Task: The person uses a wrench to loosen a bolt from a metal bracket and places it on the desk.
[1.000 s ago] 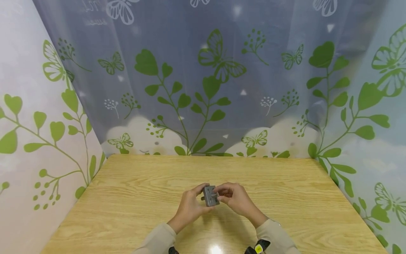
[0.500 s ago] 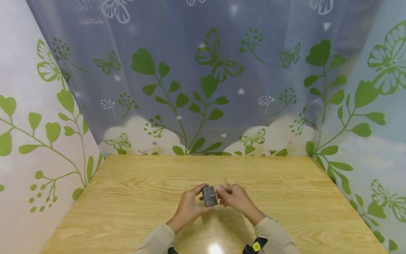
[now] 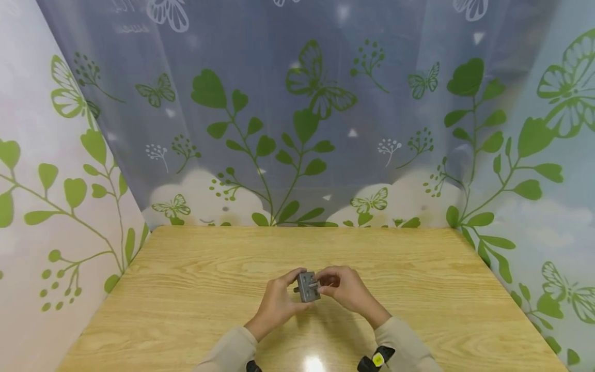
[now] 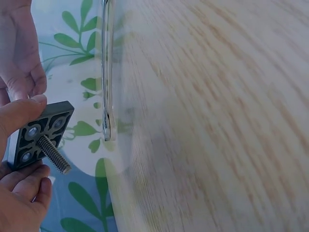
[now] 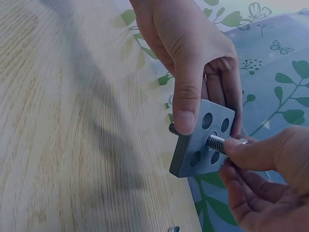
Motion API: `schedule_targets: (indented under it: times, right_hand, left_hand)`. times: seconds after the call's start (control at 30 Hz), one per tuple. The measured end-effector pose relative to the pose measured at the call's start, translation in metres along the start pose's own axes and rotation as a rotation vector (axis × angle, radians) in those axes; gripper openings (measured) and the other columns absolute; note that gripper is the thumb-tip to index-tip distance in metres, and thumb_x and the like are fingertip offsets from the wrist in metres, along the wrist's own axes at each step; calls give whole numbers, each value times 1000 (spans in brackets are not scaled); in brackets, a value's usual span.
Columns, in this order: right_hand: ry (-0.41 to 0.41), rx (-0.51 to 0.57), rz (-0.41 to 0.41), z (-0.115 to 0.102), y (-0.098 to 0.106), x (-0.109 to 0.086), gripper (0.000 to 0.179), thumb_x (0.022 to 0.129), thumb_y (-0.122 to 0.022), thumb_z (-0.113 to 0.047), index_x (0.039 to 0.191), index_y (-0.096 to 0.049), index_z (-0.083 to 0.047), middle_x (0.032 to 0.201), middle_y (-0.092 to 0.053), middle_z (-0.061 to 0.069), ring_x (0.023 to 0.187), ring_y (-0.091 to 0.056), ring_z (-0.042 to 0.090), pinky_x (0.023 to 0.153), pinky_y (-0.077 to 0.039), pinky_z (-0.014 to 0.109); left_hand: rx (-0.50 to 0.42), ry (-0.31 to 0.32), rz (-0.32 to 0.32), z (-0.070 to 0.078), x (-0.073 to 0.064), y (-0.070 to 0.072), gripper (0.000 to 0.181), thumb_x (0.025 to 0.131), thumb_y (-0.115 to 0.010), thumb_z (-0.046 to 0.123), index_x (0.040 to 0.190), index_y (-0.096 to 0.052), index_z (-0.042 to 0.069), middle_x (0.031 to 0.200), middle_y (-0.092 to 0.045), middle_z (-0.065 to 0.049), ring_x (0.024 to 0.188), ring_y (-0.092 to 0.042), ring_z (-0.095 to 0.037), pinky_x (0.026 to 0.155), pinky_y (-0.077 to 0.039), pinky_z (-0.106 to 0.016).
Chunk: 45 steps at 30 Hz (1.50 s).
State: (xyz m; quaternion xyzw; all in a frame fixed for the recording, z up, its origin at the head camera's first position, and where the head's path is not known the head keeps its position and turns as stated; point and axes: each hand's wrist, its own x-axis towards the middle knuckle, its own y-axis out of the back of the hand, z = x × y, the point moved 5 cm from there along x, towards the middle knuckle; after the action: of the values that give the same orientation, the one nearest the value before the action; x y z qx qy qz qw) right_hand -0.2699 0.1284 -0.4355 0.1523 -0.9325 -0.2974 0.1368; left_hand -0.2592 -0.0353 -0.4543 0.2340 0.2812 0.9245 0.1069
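Held over the table is a grey square plate (image 3: 305, 293) with a round hole near each corner. A threaded bolt (image 5: 216, 142) runs through its middle and sticks out on both faces. My left hand (image 3: 277, 299) grips the plate by its edges, the thumb on one side and fingers on the other. With thumb and fingertips, my right hand (image 3: 347, 292) pinches the bolt's end on the face turned towards it; the fingers hide that end. In the left wrist view the bolt's other threaded end (image 4: 54, 153) points out from a ribbed, recessed face.
Beneath both hands lies a wood-grain table (image 3: 209, 268). Curtains with green leaves and butterflies (image 3: 321, 155) stand at its back and sides. A thin metal strip (image 4: 106, 72) shows in the left wrist view.
My right fingers drew back and curled beside the plate half a second ago, and now reach forward around the bolt's end again. The left hand keeps the plate nearly still.
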Motion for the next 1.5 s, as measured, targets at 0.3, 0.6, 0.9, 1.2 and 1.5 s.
schedule_targets:
  times: [0.3, 0.6, 0.9, 1.2, 1.5]
  right_hand:
    - [17, 19, -4, -1, -1, 1, 24, 84, -71, -2, 107, -69, -5, 101, -69, 8, 87, -63, 17, 75, -57, 29]
    - [-72, 41, 17, 4, 1, -1, 40, 98, -54, -36, 96, -70, 1, 83, -70, 10, 73, -66, 23, 62, -56, 30]
    - [-106, 56, -19, 5, 1, 1, 34, 95, -60, -30, 89, -71, 2, 75, -68, 7, 66, -65, 18, 60, -57, 34]
    - [24, 15, -28, -3, 3, -1, 20, 86, -68, 1, 104, -72, -5, 105, -68, 10, 88, -65, 19, 76, -57, 29]
    - [24, 16, -40, -1, 4, -2, 27, 89, -69, -15, 113, -68, -4, 106, -69, 13, 90, -67, 22, 76, -58, 32]
  left_hand:
    - [-15, 7, 3, 1, 1, 2, 67, 67, -86, 5, 127, -57, -1, 124, -63, -18, 114, -60, -32, 99, -48, -47]
    - [-9, 6, 8, -2, 1, 1, 68, 67, -87, 6, 127, -57, -1, 124, -63, -19, 114, -60, -33, 99, -48, -48]
    - [-3, 4, 5, 0, 3, 1, 68, 67, -87, 7, 128, -57, 0, 124, -63, -17, 114, -61, -32, 98, -49, -45]
    - [-2, 6, 4, -2, 2, 0, 70, 65, -87, 6, 128, -57, -1, 124, -63, -16, 114, -61, -31, 98, -49, -46]
    - [-10, -6, 0, -2, 2, 0, 69, 66, -87, 5, 128, -56, -1, 124, -63, -17, 114, -61, -32, 98, -49, -46]
